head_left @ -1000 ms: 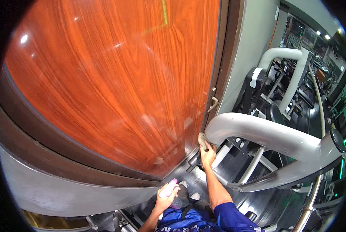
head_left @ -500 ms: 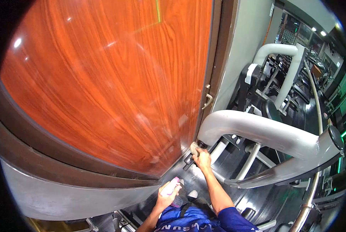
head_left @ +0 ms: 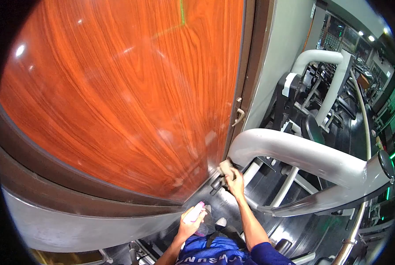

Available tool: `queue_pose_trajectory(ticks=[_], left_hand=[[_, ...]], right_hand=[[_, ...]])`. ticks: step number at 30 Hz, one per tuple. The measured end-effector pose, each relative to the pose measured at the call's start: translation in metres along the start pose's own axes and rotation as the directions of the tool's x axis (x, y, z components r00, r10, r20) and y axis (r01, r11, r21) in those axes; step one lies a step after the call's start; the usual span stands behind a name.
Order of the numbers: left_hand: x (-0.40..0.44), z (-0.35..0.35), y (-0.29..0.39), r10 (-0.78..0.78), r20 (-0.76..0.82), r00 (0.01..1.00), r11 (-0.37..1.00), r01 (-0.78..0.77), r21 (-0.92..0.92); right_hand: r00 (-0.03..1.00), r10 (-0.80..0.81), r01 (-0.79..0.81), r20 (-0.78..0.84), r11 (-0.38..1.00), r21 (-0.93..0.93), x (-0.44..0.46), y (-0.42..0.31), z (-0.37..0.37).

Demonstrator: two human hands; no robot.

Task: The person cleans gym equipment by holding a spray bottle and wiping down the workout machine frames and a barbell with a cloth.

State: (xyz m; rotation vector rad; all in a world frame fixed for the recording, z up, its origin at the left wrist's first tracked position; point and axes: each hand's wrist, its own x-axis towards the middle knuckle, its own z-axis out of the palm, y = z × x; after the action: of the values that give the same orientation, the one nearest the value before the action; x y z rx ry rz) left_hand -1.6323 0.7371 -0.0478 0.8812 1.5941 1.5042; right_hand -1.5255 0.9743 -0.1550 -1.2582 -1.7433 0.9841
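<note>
My left hand (head_left: 187, 229) is closed around a white and pink bottle (head_left: 194, 213), held low in front of my body. My right hand (head_left: 236, 184) grips a beige pad (head_left: 226, 168) that looks like a sponge or folded cloth. That pad is beside the lower end of a thick silver-grey machine tube (head_left: 294, 148), close to the door's bottom corner. Whether it touches the tube, I cannot tell. Black fittings (head_left: 217, 183) of the machine sit just left of my right hand.
A glossy reddish wood-grain door (head_left: 131, 88) with a metal handle (head_left: 238, 117) fills the left. Another machine frame (head_left: 332, 88) stands behind the near one. A pale rail (head_left: 361, 115) runs along the right, above a dark floor (head_left: 290, 229).
My right hand has shifted slightly, and the pad has turned, now showing a broader face. My left hand keeps its hold on the bottle. The view has moved a little.
</note>
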Motion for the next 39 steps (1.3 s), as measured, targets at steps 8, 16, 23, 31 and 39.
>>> queue_pose_trajectory(ticks=[8,16,23,31,39], left_hand=[[0.005,0.003,-0.005,-0.017,0.011,1.000,1.000,0.016,0.023],[0.014,0.016,0.000,-0.011,0.081,0.997,0.997,0.005,0.077],[0.009,0.015,0.006,-0.021,0.025,0.999,0.998,0.020,0.051],[0.007,0.016,-0.003,-0.086,-0.006,0.996,0.995,0.086,0.056],[0.007,0.015,0.002,-0.045,-0.038,0.998,0.999,0.046,0.019]], right_hand=[[0.996,0.040,-0.031,0.083,0.994,-0.109,-0.045,0.022,0.017],[0.952,0.012,-0.051,0.305,0.991,0.123,-0.061,0.068,-0.009],[0.993,0.092,-0.088,-0.080,0.995,0.050,-0.015,0.059,0.016],[0.947,-0.046,0.025,0.319,0.997,0.070,-0.069,0.033,0.014],[0.957,-0.261,0.289,0.127,0.883,-0.370,0.018,-0.028,-0.005]])
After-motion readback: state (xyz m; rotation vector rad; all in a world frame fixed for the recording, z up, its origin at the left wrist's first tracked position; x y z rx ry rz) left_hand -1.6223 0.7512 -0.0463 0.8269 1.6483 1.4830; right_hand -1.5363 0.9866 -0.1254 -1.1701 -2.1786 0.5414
